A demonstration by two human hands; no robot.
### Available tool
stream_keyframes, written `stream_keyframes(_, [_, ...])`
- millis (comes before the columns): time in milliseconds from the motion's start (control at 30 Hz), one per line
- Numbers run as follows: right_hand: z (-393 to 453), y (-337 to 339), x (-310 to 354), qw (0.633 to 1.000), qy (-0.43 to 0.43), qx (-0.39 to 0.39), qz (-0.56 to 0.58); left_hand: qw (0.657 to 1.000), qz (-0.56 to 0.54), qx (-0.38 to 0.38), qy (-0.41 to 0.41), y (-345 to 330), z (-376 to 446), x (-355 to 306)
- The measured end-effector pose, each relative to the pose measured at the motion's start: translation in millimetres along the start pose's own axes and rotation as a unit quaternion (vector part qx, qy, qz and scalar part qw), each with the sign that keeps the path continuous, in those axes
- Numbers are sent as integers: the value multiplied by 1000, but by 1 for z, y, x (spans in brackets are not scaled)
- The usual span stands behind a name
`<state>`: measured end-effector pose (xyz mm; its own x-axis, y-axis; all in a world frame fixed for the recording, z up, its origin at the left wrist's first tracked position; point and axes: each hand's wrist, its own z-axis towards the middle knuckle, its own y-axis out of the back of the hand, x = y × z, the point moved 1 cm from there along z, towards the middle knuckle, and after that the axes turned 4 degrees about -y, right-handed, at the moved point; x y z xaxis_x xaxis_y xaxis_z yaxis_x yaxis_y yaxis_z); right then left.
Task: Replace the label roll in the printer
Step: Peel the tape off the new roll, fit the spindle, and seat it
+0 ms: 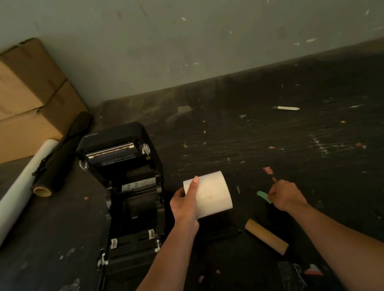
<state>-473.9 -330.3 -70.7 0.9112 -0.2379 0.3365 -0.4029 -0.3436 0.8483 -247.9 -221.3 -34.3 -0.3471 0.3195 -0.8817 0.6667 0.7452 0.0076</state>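
The black label printer (pixel 125 199) sits on the dark table with its lid swung open toward the wall, and its roll bay shows no roll. My left hand (pixel 184 206) grips a white label roll (pixel 211 194) just to the right of the printer, a little above the table. My right hand (pixel 285 194) is closed further right, pinching a small green strip (pixel 263 196). A bare brown cardboard core (pixel 266 236) lies on the table below my right hand.
Two stacked cardboard boxes (pixel 7 102) stand at the back left against the wall. A long white roll (pixel 13 197) and a black roll (pixel 61 156) lie left of the printer. Scraps of paper and tape litter the dark table (pixel 308 141).
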Motion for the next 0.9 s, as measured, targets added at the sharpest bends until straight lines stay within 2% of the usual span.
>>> stream_keyframes(200, [3, -7, -13, 999, -32, 36, 17, 1000, 15, 0, 3, -7, 8, 4])
stream_keyframes(367, [0, -8, -19, 998, -33, 24, 39, 1000, 19, 12, 7, -16, 10, 7])
stream_keyframes(500, [-3, -6, -15, 998, 19, 13, 59, 1000, 25, 12, 4, -22, 12, 6])
stream_keyframes(600, [-15, 10, 2, 973, 110, -24, 203, 999, 28, 18, -3, -23, 13, 2])
stream_keyframes(667, [-29, 22, 19, 942, 164, 32, 292, 999, 25, 24, -7, -23, 11, -2])
stream_keyframes(733, [-43, 28, 37, 913, 179, 137, 339, 999, 13, 35, -14, -23, 7, -5])
stream_keyframes(800, [-53, 29, 49, 911, 189, 185, 318, 999, 5, 44, -21, -22, 2, -6])
stream_keyframes(900, [-56, 25, 59, 925, 182, 184, 278, 999, -7, 47, -20, -19, -2, -4])
